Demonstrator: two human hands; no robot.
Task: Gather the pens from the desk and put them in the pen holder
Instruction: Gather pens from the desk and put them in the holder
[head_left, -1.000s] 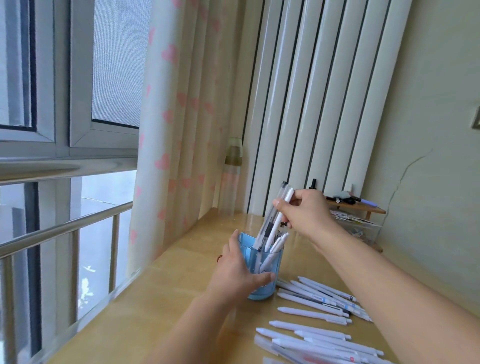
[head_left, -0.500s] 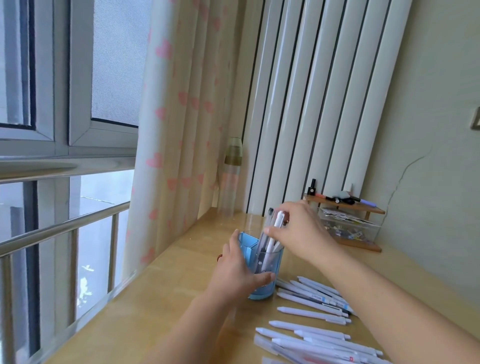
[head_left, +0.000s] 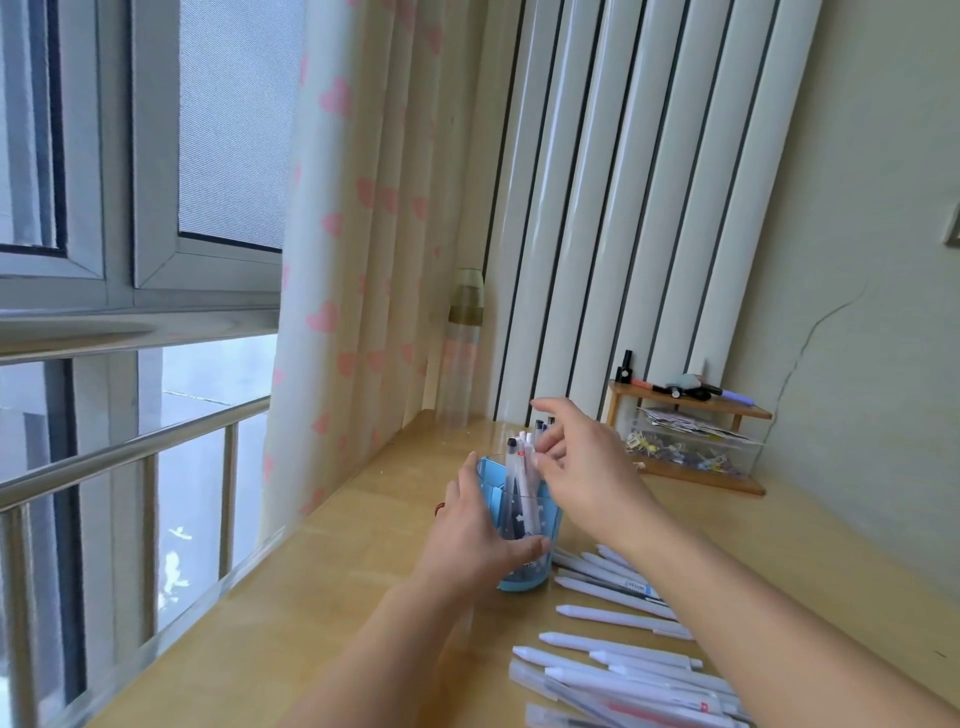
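A translucent blue pen holder (head_left: 549, 512) stands on the wooden desk (head_left: 332, 597). My left hand (head_left: 475, 535) grips its near side, thumb across the front. Several white and clear pens (head_left: 523, 470) stand inside it, tips sticking out above the rim. My right hand (head_left: 587, 467) hovers just over and to the right of those pens with its fingers loosely spread, holding nothing. Several more white pens (head_left: 621, 618) lie loose on the desk to the right of the holder and toward the near edge.
A small wooden shelf (head_left: 727, 480) with markers on top and a clear box of clips (head_left: 691, 449) under it stands at the back right. A tall clear bottle (head_left: 462, 358) stands behind the holder by the heart-print curtain (head_left: 353, 312). The window is at the left.
My right hand lowered a bunch of pens into the holder, let go of them, and its fingers have spread above the rim. My left hand has kept its grip on the holder.
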